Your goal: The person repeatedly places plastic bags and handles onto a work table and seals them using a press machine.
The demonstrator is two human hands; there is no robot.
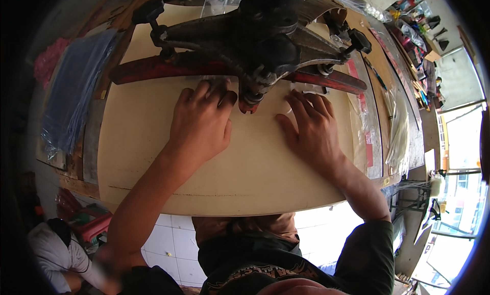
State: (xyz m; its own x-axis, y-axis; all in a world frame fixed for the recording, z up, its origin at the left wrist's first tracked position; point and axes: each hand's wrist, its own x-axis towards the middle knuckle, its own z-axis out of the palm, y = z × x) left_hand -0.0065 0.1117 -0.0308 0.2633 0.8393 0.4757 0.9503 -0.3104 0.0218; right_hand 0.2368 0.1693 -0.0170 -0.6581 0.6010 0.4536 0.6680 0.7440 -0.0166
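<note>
Our fingertips vanish under the dark press head (255, 45); clear plastic sheet (283, 109) hard to see. L hand (201, 124) & R hand (311, 129) lie flat, fingers spread, pinning it w/o gripping, on the tan board (153, 157)

The press machine (255, 45) stood at twelve o'clock on the table (153, 162). The left hand (201, 124) lay flat at ten o'clock of centre, the right hand (311, 129) at two, the press foot (248, 104) between them. Bagged stacks (76, 91) sat at nine, strips (398, 132) at three.
</note>
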